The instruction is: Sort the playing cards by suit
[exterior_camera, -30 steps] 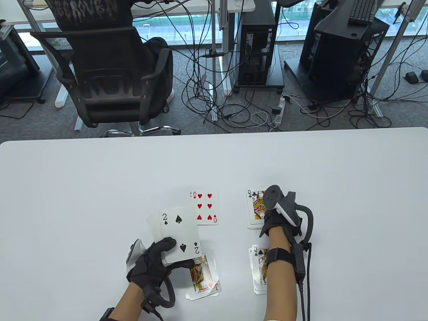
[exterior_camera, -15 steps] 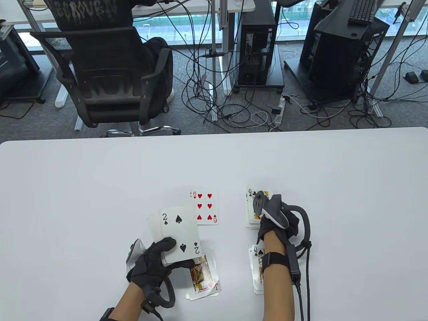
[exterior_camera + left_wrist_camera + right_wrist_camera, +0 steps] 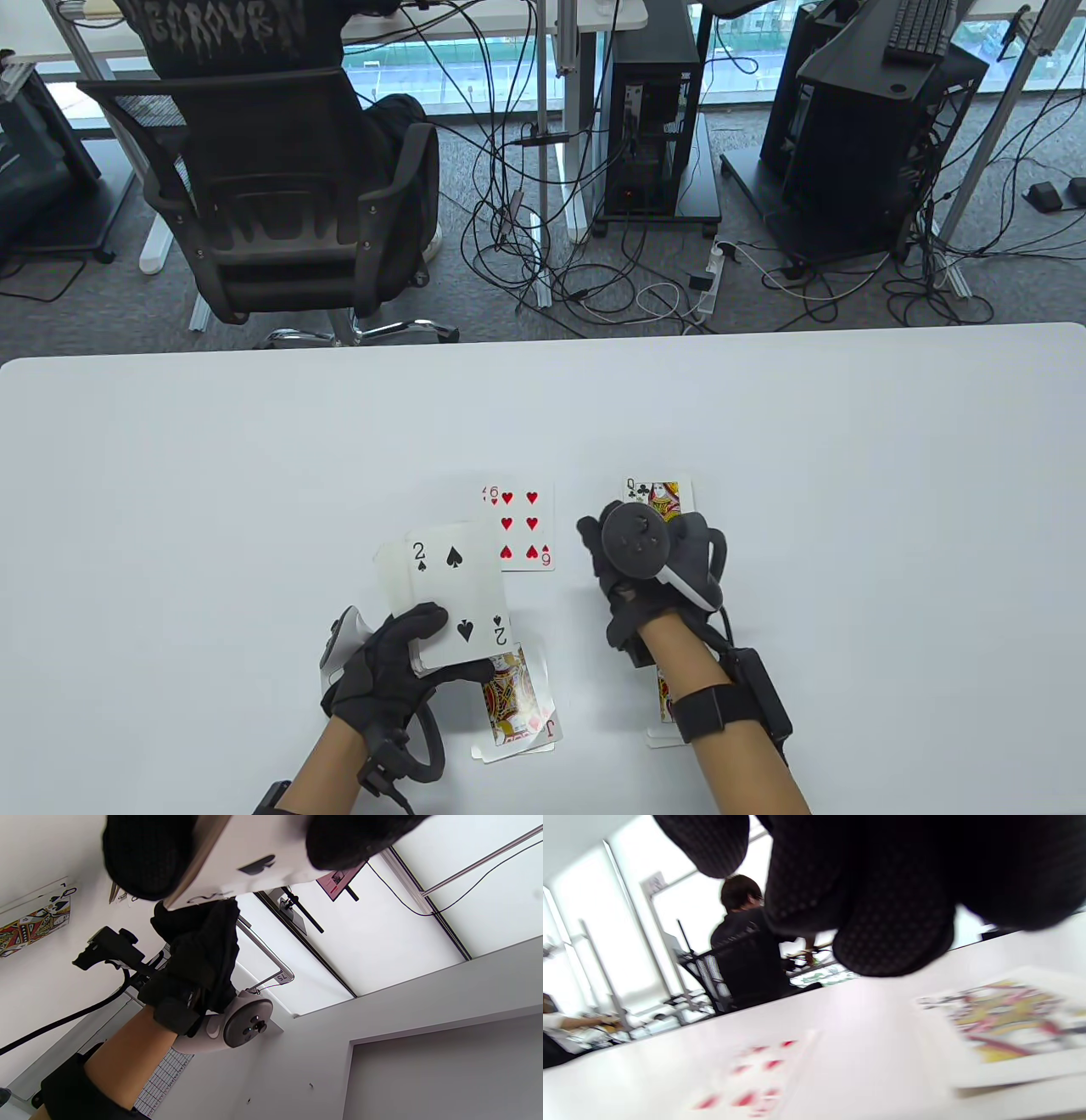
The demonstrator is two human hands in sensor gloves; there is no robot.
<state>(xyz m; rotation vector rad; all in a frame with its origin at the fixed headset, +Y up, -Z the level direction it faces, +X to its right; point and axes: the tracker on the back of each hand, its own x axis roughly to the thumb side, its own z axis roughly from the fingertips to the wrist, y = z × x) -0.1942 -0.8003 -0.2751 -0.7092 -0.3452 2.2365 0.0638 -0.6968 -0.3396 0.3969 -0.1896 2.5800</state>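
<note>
Both hands wear black knit gloves with a fine dotted weave (plain in the right wrist view). A grey-and-white tracker (image 3: 657,552) with a round dark face and small buttons is strapped to the back of the right hand (image 3: 632,586); a paler one (image 3: 339,649) sits on the left hand (image 3: 386,671). Behind the right tracker a black wrist strap (image 3: 708,713) carries a black box, and black cables loop from both wrists.

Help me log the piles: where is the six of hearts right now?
In the table view the six of hearts lies face up mid-table, between the held two of spades and the right hand.
</note>
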